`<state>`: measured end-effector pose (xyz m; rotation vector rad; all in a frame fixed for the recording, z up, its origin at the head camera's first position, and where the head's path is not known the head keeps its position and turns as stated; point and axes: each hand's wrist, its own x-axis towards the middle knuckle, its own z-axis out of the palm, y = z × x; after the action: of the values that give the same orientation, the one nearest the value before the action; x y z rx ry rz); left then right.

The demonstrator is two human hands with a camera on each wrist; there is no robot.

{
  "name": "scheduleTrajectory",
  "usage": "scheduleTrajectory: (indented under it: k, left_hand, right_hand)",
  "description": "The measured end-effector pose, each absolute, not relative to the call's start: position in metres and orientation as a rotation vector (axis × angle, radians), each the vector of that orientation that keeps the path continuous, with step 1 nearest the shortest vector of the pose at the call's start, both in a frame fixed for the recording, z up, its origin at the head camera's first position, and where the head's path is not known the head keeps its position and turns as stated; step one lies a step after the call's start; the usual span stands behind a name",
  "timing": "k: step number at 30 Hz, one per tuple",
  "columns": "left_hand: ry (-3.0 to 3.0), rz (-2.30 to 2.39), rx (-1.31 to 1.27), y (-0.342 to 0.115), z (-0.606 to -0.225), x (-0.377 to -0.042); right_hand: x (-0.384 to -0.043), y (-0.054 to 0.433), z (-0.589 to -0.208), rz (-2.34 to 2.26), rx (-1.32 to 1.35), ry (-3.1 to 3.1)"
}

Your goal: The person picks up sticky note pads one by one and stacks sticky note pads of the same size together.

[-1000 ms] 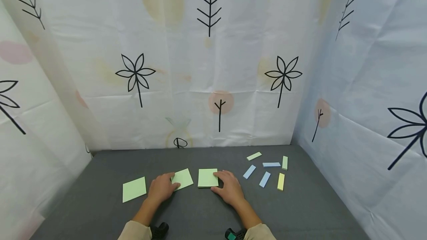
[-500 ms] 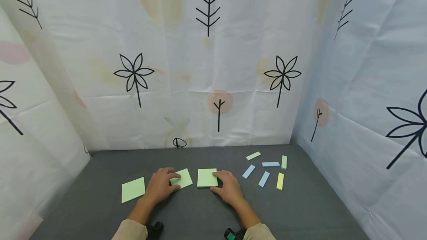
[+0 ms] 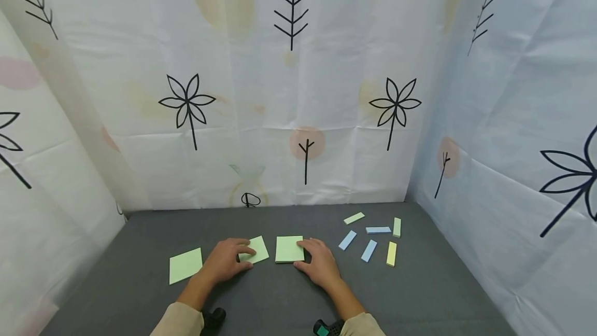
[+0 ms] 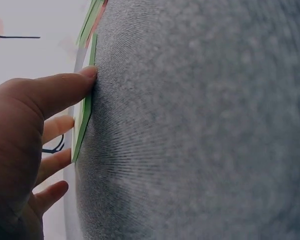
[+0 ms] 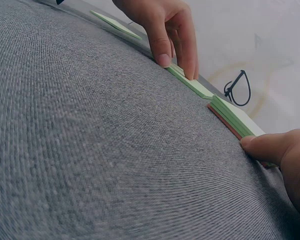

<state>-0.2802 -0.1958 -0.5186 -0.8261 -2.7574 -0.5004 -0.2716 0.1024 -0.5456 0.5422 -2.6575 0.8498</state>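
In the head view, my left hand holds the slightly turned light green sticky note pad in the middle. Its thumb is at the near edge, and a fingertip lies on top. The left wrist view shows the thumb against the thin green edge. Just right of it lies a thicker square stack of sticky note pads, gripped on its right side by my right hand. The thumb presses the stack's near edge in the right wrist view, where green layers sit above a reddish bottom one.
Another light green sticky note pad lies at the left on the grey table. At the right are several small strips: blue, pale green and a yellow one. A patterned white curtain surrounds the table's back and sides.
The left hand's fingers have shifted slightly right and nearer over the middle pad, and its forearm has swung a little left. The right hand and the stack have stayed in place.
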Motion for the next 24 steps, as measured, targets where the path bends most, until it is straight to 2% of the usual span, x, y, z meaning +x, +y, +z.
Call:
scheduleTrajectory:
  k: [6, 16, 24]
  left_hand:
    - [-2.717, -0.353, -0.784, -0.1926, -0.5177, -0.2796]
    - [-2.730, -0.203, -0.518, -0.1906, -0.5174, -0.2786]
    - [-2.714, -0.225, -0.479, -0.1922, -0.5197, -0.2807]
  right_hand:
    - [-0.2711, 0.1026, -0.5456, 0.851, 0.540, -2.654]
    - [-0.2695, 0.1023, -0.5437, 0.872, 0.542, -2.657]
    - [-0.2696, 0.1023, -0.5427, 0.870, 0.538, -2.654]
